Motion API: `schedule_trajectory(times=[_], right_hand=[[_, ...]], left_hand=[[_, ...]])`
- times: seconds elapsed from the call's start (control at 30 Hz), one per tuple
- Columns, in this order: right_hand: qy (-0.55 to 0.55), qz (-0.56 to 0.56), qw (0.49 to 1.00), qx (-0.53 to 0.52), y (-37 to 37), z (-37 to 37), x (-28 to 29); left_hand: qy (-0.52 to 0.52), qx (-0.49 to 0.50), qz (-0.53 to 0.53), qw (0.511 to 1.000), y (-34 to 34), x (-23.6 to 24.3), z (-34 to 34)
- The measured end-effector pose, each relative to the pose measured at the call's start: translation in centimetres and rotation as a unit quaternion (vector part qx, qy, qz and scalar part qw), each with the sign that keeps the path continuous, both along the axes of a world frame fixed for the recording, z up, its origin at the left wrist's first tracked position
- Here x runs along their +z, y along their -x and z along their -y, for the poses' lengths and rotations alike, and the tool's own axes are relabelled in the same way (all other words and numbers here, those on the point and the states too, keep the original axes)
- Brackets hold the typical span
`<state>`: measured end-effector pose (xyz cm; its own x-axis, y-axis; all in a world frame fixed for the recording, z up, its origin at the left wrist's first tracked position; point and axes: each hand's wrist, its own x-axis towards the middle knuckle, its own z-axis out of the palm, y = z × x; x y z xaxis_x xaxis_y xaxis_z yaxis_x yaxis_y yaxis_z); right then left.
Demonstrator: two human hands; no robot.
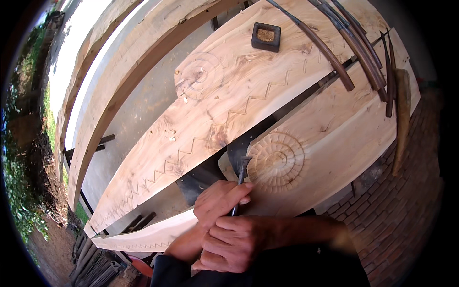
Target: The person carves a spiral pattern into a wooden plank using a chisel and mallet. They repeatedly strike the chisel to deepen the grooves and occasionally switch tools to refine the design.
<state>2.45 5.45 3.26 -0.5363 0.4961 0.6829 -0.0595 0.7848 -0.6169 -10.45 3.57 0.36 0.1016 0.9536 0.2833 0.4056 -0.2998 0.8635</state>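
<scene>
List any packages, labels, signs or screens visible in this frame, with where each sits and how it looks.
None of these is in view.
Nearest to a container: a small dark square wooden block with a hollowed centre, standing on the upper pale carved wooden plank, unmarked as far as can be seen.
Both hands grip a dark metal chisel at a carved concentric-circle rosette.

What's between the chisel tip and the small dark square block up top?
In the head view, from the chisel tip toward the block: first the dark gap between the two planks, then the upper plank with its carved zigzag line.
</scene>
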Motion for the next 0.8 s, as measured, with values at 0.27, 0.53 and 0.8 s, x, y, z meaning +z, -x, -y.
schedule_trajectory(times=[0.27, 0.53, 0.8], right_hand=[[0.092, -0.04, 0.994, 0.037, -0.5, -1.5, -0.5], [0.076, -0.041, 0.996, 0.004, -0.6, -1.4, -0.6], [0.079, -0.052, 0.996, 0.001, -0.3, -1.5, -0.6]], left_hand=[[0.026, 0.01, -0.03, 0.999, -0.5, -0.3, -0.6], [0.031, 0.0, -0.03, 0.999, -0.6, -0.3, -0.6], [0.044, -0.004, -0.024, 0.999, -0.5, -0.3, -0.6]])
